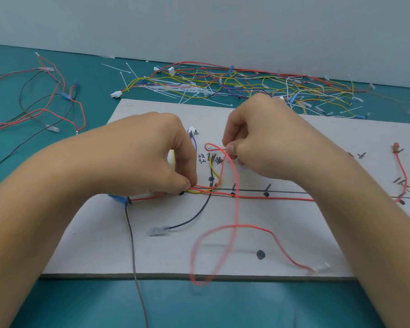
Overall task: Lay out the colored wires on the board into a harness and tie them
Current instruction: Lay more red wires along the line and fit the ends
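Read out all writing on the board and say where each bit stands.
"双红": black handwriting on the board, left of the yellow wire's top end.
"黄": handwritten just right of that wire's top.
Marks towards the board's right side: too blurred to read.

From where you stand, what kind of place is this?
Likely a wire-harness assembly bench: a marked layout board, a heap of colored wires and cable ties behind it, the left hand holding a wire bundle, the right hand pinching a red wire.
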Available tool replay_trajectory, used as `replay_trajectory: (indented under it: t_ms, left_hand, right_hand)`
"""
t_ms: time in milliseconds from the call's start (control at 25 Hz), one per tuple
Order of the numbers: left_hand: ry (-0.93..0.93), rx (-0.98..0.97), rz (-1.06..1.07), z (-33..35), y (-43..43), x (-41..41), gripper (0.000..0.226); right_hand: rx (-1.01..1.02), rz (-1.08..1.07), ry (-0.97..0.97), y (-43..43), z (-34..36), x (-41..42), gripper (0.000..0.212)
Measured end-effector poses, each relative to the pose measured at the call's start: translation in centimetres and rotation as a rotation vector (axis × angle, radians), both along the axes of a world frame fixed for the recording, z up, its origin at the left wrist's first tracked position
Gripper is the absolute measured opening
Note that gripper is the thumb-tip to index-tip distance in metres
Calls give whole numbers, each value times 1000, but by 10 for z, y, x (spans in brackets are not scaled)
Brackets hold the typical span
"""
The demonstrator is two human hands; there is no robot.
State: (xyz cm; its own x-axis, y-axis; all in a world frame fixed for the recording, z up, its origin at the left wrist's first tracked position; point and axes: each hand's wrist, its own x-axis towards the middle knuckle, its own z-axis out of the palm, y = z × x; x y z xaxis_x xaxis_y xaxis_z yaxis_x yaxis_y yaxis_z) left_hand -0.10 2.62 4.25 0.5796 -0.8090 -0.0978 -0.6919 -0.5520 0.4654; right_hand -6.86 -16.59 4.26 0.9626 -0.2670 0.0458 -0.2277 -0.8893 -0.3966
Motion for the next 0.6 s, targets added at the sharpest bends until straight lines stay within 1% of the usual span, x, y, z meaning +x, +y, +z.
replay_trajectory:
  t_ms: [120, 200, 320, 440, 480, 520, 600]
  left_hand:
    - [-20, 6, -5, 1, -1, -2, 11]
    - [4, -16, 10, 0, -2, 0, 16]
    - [115, -58, 82, -1, -2, 2, 40]
    - [175, -92, 138, -2, 0, 3, 60]
    - [150, -97, 141, -2, 0, 3, 62]
    - [109, -97, 137, -2, 0, 4, 58]
    - [59, -116, 125, 0, 0, 5, 37]
  right_hand:
    - [11, -17, -79, 3, -10, 1, 14]
    - [6, -23, -106, 7, -16, 2, 11]
    - [12, -11, -122, 12, -20, 3, 7]
    - [2, 1, -137, 12, -22, 3, 6]
    - [-3, 2, -143, 11, -22, 3, 5]
    - [-8, 2, -149, 10, -22, 3, 4]
    - [-13, 2, -160, 8, -22, 2, 7]
